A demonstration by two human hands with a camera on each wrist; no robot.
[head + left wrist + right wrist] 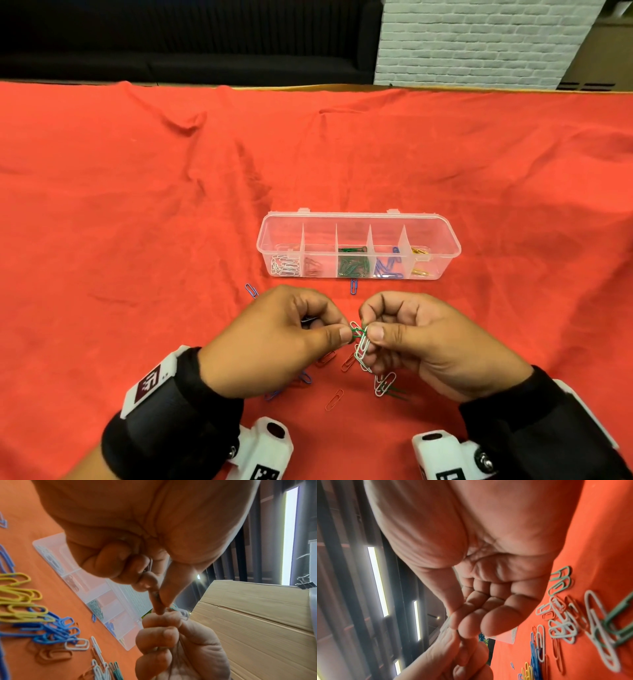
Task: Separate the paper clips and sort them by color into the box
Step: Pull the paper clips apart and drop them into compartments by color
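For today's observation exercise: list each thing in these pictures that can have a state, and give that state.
Box: open, part-filled, sorted by color.
Green clip: pinched by left hand, linked to white clips.
White clips: chained, held by right hand.
Loose clips: unsorted on cloth.

Nothing here can be properly read. The white block strapped to the wrist behind the left hand's (274, 337) pinch carries a dark red square marker (148, 383) with blocky white shapes that spell no letters. Nearer the body than both pinching hands, two white plastic camera housings (263, 448) show cut-off black-and-white coded tags (265, 474) at the bottom edge; the one below the right hand (428, 339) bears a fragment (450, 475) too cropped to make out.
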